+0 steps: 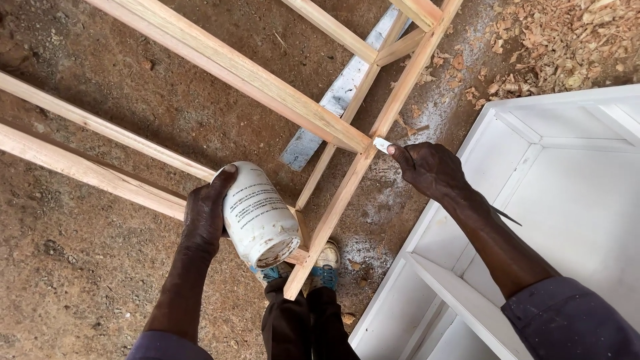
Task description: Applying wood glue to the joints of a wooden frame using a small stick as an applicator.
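Left hand (203,217): wrapping its grip around a tilted white plastic jar (260,217).
Right hand (430,170): pinching a small white piece (382,144), pressing it against the wooden frame (347,137) joint.

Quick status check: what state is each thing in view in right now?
White jar: tilted, open mouth down, held by left hand.
Small white piece: pinched in right hand, pressed at a frame joint.
Wooden frame: bare, unpainted.
White cabinet: painted, lying beside the frame.
Wood shavings: scattered on the dirt.
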